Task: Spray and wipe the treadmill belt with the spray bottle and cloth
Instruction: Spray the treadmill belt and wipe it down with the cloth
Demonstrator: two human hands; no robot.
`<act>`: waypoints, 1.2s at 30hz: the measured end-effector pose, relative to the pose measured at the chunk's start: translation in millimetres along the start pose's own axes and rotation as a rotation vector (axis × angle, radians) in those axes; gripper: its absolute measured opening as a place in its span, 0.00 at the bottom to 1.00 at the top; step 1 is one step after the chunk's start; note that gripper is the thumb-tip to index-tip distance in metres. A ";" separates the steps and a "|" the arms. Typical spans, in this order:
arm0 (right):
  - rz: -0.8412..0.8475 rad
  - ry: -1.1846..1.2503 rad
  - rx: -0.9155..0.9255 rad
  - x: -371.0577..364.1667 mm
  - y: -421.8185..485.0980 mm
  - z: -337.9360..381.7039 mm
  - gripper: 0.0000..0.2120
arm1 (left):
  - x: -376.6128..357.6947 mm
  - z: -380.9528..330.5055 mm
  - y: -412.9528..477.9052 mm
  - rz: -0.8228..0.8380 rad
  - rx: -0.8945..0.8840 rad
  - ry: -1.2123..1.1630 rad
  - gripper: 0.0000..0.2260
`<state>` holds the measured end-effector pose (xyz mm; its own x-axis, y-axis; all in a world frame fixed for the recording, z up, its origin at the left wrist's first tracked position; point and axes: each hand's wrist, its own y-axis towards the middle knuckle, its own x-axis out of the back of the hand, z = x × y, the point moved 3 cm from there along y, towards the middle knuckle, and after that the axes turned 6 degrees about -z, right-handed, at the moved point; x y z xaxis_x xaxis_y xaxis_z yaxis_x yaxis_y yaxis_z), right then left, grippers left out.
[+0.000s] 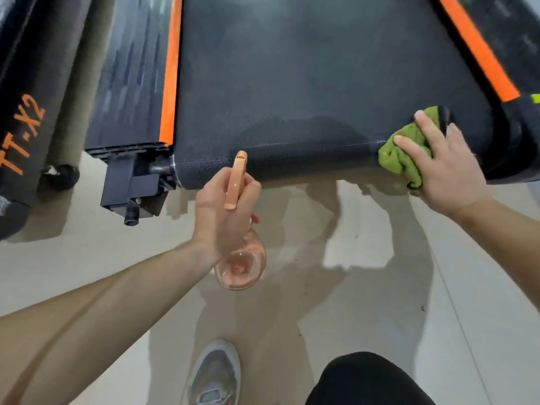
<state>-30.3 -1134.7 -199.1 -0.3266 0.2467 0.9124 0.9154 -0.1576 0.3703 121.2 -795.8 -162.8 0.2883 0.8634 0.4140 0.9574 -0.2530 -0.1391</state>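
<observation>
Head-camera view looking down at the rear end of a dark, textured treadmill belt, with a damp-looking patch near its rear edge. Left hand curls tightly round the neck of a clear, peach-tinted spray bottle, held just short of the belt and pointed at it, probably ready to wet another strip. Right hand, fingers spread and fairly straight, presses a bunched green cloth onto the belt's rear right corner, seemingly placed to wipe across the sprayed area.

hands: left hand, right hand bare; forearms bare; shoe: grey mesh trainer; leg: black fabric
</observation>
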 end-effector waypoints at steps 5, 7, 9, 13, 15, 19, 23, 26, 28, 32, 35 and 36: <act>-0.131 0.104 -0.117 -3.0 35.5 77.0 0.28 | -31.6 -34.7 1.9 0.028 -0.066 -0.030 0.09; -0.210 0.143 0.010 -5.3 56.2 123.7 0.22 | -35.9 -50.9 5.5 0.009 -0.074 -0.098 0.03; -0.224 0.182 0.130 -5.6 70.7 157.1 0.21 | -37.8 -66.7 14.5 -0.047 -0.112 -0.132 0.07; -0.145 0.168 0.098 -4.0 53.6 116.3 0.24 | -50.0 -90.3 21.6 -0.052 -0.164 -0.141 0.07; -0.143 0.133 -0.059 -6.0 26.2 60.8 0.28 | -56.5 -91.2 23.5 -0.036 -0.151 -0.131 0.08; -0.147 0.174 -0.376 -4.0 -10.9 -10.7 0.24 | -61.8 -90.9 25.4 0.008 -0.143 -0.136 0.07; -0.152 0.252 -0.565 6.9 29.1 46.1 0.23 | -48.9 -99.1 28.9 0.018 -0.231 -0.134 0.05; -0.099 0.309 -0.307 12.4 77.8 138.7 0.26 | -28.8 -112.4 36.9 0.005 -0.290 -0.114 0.12; -0.060 0.326 -0.134 13.6 102.1 194.3 0.27 | -13.9 -115.4 48.6 -0.022 -0.354 0.042 0.07; 0.009 0.293 0.088 7.9 106.3 203.8 0.30 | 10.7 -103.5 62.1 -0.017 -0.337 0.167 0.06; -0.072 0.279 0.000 4.8 89.9 149.2 0.27 | 15.3 -94.0 62.7 -0.004 -0.250 0.071 0.07; -0.108 0.287 -0.086 6.1 81.1 128.2 0.26 | 14.7 -91.5 64.4 -0.002 -0.237 0.058 0.07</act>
<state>72.1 -1023.4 -185.8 -0.4847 -0.0116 0.8746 0.8528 -0.2283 0.4697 188.5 -839.3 -83.4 0.2806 0.8393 0.4657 0.9329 -0.3527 0.0734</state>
